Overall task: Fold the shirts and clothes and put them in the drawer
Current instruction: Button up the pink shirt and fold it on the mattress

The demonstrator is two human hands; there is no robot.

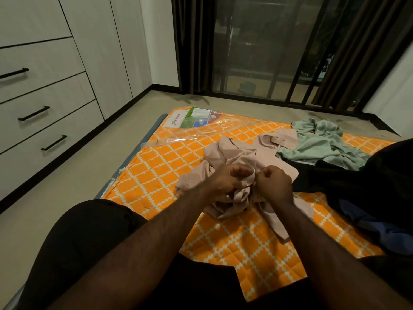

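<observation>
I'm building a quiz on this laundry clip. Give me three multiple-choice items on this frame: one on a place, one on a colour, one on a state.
1. Where does the green garment lie?
A. beyond the pink shirt, at the mattress's far right
B. on the floor by the drawers
C. on the person's lap

2. What colour is the mattress cover?
A. blue
B. orange with a white lattice
C. plain grey

3. How is the pink shirt?
A. folded flat
B. in a drawer
C. crumpled, gripped by both hands

Answers: 1 A, the green garment lies past the pink shirt; 2 B, the mattress shows it; 3 C, the left hand and right hand hold bunched fabric.
</observation>
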